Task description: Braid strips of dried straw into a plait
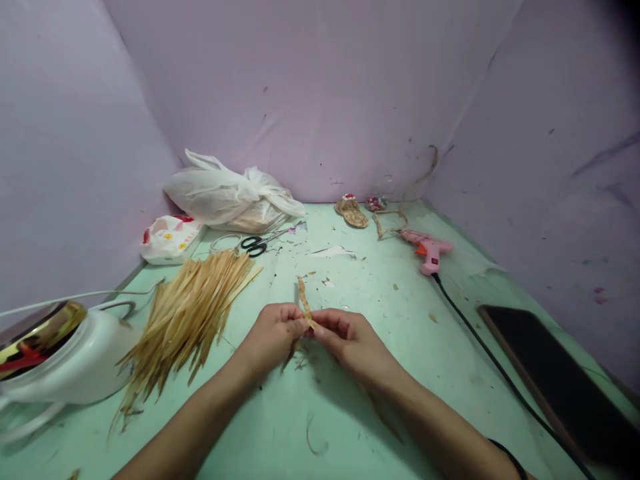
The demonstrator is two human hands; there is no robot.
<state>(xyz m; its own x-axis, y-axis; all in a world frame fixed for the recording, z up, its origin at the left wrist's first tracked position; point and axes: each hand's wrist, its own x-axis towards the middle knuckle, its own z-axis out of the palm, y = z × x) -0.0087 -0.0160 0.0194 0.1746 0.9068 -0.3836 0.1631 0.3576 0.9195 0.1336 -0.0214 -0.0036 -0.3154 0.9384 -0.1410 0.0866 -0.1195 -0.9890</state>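
Observation:
Both my hands meet over the middle of the pale green table. A thin tan strip of dried plant fibre (303,293) stands up from between them, its upper end free. My left hand (277,330) is closed, thumb and fingers pinching the strip. From the other side my right hand (347,333) pinches the same strip near its lower part, thumb against fingertips. Some darker fibre ends hang below the left fingers, partly hidden. Left of my hands lies a loose bundle of dried fibre strips (193,313).
Black-handled scissors (256,247), a white plastic bag (230,193) and a tissue pack (173,239) lie at the back left. A white appliance (95,360) stands at the left edge. To the right are a pink glue gun (429,250), a dark phone-like slab (550,373) and woven pieces (351,212).

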